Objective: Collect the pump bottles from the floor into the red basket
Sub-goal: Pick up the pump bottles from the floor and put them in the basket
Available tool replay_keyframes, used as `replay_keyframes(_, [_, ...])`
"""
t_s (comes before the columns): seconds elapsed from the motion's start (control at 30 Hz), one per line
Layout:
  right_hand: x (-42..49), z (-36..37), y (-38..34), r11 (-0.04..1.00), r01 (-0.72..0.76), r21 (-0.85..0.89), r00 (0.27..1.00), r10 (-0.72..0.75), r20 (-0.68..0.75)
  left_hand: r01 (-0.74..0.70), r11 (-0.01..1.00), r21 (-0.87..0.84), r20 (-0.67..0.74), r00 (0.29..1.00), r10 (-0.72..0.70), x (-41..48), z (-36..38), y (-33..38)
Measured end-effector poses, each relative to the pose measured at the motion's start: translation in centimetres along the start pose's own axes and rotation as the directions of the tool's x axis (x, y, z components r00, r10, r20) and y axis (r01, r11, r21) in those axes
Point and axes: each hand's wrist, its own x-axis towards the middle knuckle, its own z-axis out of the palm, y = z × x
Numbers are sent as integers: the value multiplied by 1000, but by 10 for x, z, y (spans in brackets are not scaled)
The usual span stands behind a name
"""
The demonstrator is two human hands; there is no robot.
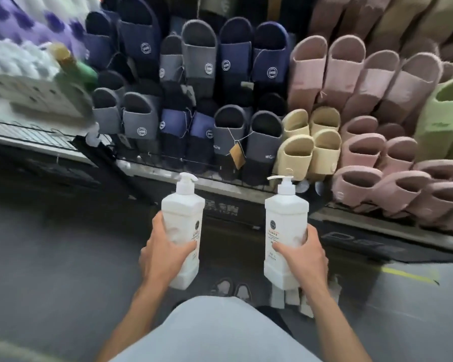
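- Nearest to me is my pale blue-grey shirt, filling the bottom middle. My bare forearms reach forward on either side of it.
- My left hand is wrapped round the lower half of a white square-shouldered plastic pump bottle. The thumb lies across its labelled front and the fingers curl behind.
- My right hand grips a second white plastic pump bottle of the same shape in the same way, thumb on the front.
- Both bottles are upright in the air, off the floor, pump heads up. They are level with each other and well apart, as my hands are.
- Below and between the bottles, the toes of my dark shoes rest on the dark grey floor.
- Just under my right hand some pale upright shapes stand on the floor, too blurred for me to identify.
- Beyond the bottles a wire-fronted display rack holds rows of soft slippers. Navy and grey slippers are in the middle, with a brown paper tag dangling from them.
- To their right are beige slippers, then pink slippers, and a green slipper at the far right edge.
- Far left, blurred white and purple packs sit on a shelf.
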Motion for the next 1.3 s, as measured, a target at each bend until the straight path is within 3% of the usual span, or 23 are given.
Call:
replay_keyframes(0.27, [11,49,-73,957,277,-89,949,-259,179,214,956,-199,-220,941,-256,-9,-42,-54])
replay_keyframes(0.5, [-26,119,-153,905,426,10,865,-411,288,324,878,-352,-286,856,-430,-11,-99,-121])
replay_keyframes(0.8, [-91,207,-223,833,546,85,753,-533,386,379,814,-440,-372,748,-549,-14,-170,-203])
replay_keyframes(1.3, [-162,342,-310,723,687,80,533,-575,620,376,648,-663,-424,525,-738,-22,-250,-286])
